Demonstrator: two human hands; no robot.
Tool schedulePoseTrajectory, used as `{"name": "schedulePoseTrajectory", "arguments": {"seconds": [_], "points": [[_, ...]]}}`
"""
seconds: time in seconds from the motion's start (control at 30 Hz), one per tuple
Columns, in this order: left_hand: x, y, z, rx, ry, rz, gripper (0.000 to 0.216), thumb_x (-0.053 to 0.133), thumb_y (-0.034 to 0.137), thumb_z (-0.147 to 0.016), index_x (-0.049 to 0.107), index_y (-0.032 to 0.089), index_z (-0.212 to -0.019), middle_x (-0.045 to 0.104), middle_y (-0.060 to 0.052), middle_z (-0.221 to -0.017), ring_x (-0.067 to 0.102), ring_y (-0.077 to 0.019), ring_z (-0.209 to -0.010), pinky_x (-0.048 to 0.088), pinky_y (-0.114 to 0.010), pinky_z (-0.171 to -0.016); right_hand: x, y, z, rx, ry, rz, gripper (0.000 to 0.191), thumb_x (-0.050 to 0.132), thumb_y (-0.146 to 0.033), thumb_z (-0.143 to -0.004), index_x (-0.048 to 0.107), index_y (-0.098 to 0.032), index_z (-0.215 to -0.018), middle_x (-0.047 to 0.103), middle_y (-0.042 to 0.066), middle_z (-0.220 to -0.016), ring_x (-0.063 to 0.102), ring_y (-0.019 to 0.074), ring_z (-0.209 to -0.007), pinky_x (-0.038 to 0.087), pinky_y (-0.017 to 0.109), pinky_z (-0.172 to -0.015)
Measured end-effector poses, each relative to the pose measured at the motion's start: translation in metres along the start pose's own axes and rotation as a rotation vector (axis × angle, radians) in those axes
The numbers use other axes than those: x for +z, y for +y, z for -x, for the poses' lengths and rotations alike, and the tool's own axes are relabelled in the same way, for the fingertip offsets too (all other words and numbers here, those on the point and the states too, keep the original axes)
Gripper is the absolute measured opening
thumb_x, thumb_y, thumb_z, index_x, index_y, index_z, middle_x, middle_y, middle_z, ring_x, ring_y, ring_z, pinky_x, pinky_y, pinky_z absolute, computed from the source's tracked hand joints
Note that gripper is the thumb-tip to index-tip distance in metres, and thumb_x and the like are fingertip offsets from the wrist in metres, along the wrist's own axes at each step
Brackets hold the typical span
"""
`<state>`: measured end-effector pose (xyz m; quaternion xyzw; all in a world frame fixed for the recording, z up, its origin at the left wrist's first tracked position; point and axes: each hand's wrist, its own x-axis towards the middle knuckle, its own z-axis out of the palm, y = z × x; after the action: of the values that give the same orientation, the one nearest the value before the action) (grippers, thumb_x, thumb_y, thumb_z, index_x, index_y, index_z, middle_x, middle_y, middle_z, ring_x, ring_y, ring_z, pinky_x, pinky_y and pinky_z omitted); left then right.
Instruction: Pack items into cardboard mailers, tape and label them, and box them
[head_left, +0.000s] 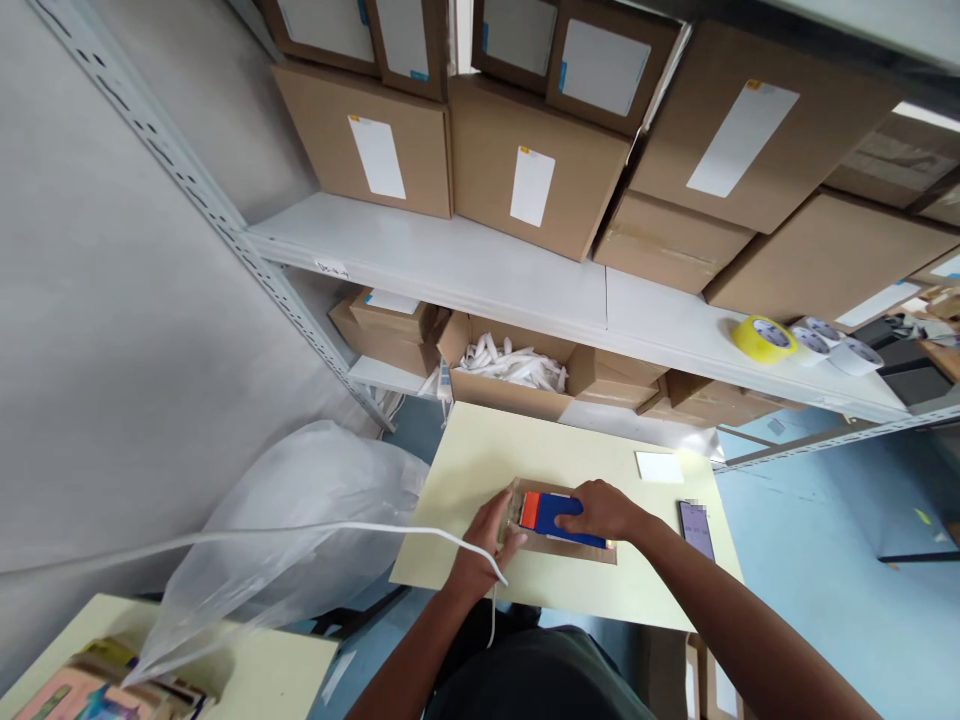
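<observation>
A shallow brown cardboard box (574, 551) lies on the pale yellow table in front of me. Over it sits a slim blue box (553, 512) with an orange end facing left. My right hand (604, 510) is closed round the blue box from the right, thumb on top. My left hand (481, 540) grips the left end of the cardboard box, its thumb on the near side and its fingers on the far side. Something clear and shiny shows beside the orange end; I cannot make out what it is. A white cable (337, 527) passes in front of my left wrist.
A phone (696, 530) and a white card (659, 467) lie on the table's right part. Behind stands a shelf (510, 275) with cartons, tape rolls (765, 338) and an open carton of white pieces (514, 365). A clear plastic bag (300, 500) bulges at left.
</observation>
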<state>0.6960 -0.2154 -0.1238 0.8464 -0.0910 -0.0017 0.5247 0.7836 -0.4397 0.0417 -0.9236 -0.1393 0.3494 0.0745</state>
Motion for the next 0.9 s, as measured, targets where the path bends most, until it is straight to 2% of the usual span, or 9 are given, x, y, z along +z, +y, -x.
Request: {"name": "schedulePoseTrajectory", "arguments": {"seconds": [0.07, 0.13, 0.27, 0.37, 0.47, 0.57, 0.63, 0.73, 0.9], "points": [[0.015, 0.000, 0.003, 0.033, -0.086, -0.001, 0.085, 0.055, 0.046, -0.094, 0.010, 0.023, -0.162, 0.028, -0.016, -0.166, 0.029, -0.0304, -0.152, 0.036, -0.050, -0.120, -0.002, -0.002, 0.000, 0.013, -0.012, 0.001, 0.052, 0.062, -0.068, -0.082, 0.076, -0.017, -0.089, 0.077, 0.012, -0.090, 0.069, 0.0248, -0.080, 0.040, 0.028, -0.059], [0.028, -0.007, 0.007, 0.017, -0.093, -0.014, 0.089, 0.050, 0.044, -0.097, -0.008, 0.024, -0.162, 0.019, -0.016, -0.169, 0.022, -0.0299, -0.155, 0.033, -0.052, -0.121, -0.003, -0.003, 0.000, 0.020, -0.016, -0.003, 0.056, 0.061, -0.070, -0.081, 0.076, -0.017, -0.091, 0.077, 0.013, -0.093, 0.070, 0.0256, -0.082, 0.041, 0.028, -0.061], [0.030, -0.031, 0.009, 0.002, -0.097, -0.154, 0.083, 0.037, 0.045, -0.102, -0.017, 0.022, -0.160, 0.021, -0.019, -0.167, 0.024, -0.0318, -0.154, 0.028, -0.057, -0.122, -0.003, -0.002, -0.001, 0.006, -0.004, -0.002, 0.059, 0.060, -0.072, -0.081, 0.077, -0.017, -0.091, 0.077, 0.014, -0.094, 0.071, 0.0263, -0.083, 0.042, 0.028, -0.061], [0.014, -0.034, -0.006, 0.086, -0.098, -0.342, 0.100, 0.046, 0.059, -0.096, -0.017, 0.016, -0.160, 0.014, -0.024, -0.167, 0.017, -0.0396, -0.154, 0.026, -0.061, -0.120, -0.002, -0.001, -0.002, -0.007, -0.008, 0.001, 0.061, 0.059, -0.074, -0.081, 0.077, -0.016, -0.090, 0.077, 0.015, -0.095, 0.071, 0.0270, -0.084, 0.041, 0.028, -0.059], [0.003, -0.018, -0.031, 0.290, -0.204, -0.450, 0.121, 0.059, 0.074, -0.082, -0.009, 0.012, -0.162, 0.009, -0.026, -0.167, 0.011, -0.0423, -0.154, 0.020, -0.060, -0.122, -0.003, 0.000, -0.003, -0.015, -0.009, -0.014, 0.061, 0.061, -0.073, -0.080, 0.077, -0.015, -0.092, 0.077, 0.016, -0.098, 0.072, 0.0270, -0.084, 0.042, 0.028, -0.059], [0.004, 0.001, -0.051, 0.369, -0.303, -0.449, 0.132, 0.062, 0.080, -0.075, -0.013, 0.012, -0.161, 0.018, -0.026, -0.166, 0.017, -0.0392, -0.154, 0.021, -0.058, -0.123, -0.005, 0.004, -0.005, -0.022, -0.043, -0.087, 0.059, 0.062, -0.071, -0.081, 0.077, -0.015, -0.089, 0.078, 0.014, -0.092, 0.071, 0.0244, -0.078, 0.042, 0.027, -0.059], [0.006, 0.006, -0.057, 0.348, -0.296, -0.446, 0.130, 0.059, 0.080, -0.077, -0.015, 0.013, -0.160, 0.026, -0.025, -0.164, 0.023, -0.0368, -0.154, 0.024, -0.057, -0.122, -0.007, 0.009, -0.006, -0.032, -0.071, -0.158, 0.057, 0.063, -0.069, -0.080, 0.077, -0.015, -0.089, 0.077, 0.012, -0.088, 0.069, 0.0226, -0.073, 0.043, 0.027, -0.059], [0.005, 0.006, -0.058, 0.353, -0.305, -0.494, 0.121, 0.055, 0.079, -0.081, -0.007, 0.014, -0.162, 0.030, -0.023, -0.163, 0.025, -0.0356, -0.153, 0.025, -0.055, -0.122, -0.010, 0.025, -0.003, -0.046, -0.090, -0.218, 0.054, 0.068, -0.067, -0.076, 0.078, -0.016, -0.091, 0.077, 0.010, -0.087, 0.069, 0.0224, -0.073, 0.044, 0.028, -0.059], [-0.004, 0.005, -0.062, 0.399, -0.375, -0.633, 0.109, 0.052, 0.079, -0.083, 0.014, 0.014, -0.162, 0.031, -0.021, -0.164, 0.025, -0.0361, -0.153, 0.022, -0.053, -0.123, -0.004, 0.091, 0.027, -0.006, -0.050, -0.218, 0.042, 0.070, -0.057, -0.073, 0.077, -0.016, -0.084, 0.076, 0.009, -0.082, 0.067, 0.0227, -0.071, 0.042, 0.028, -0.058]]}}
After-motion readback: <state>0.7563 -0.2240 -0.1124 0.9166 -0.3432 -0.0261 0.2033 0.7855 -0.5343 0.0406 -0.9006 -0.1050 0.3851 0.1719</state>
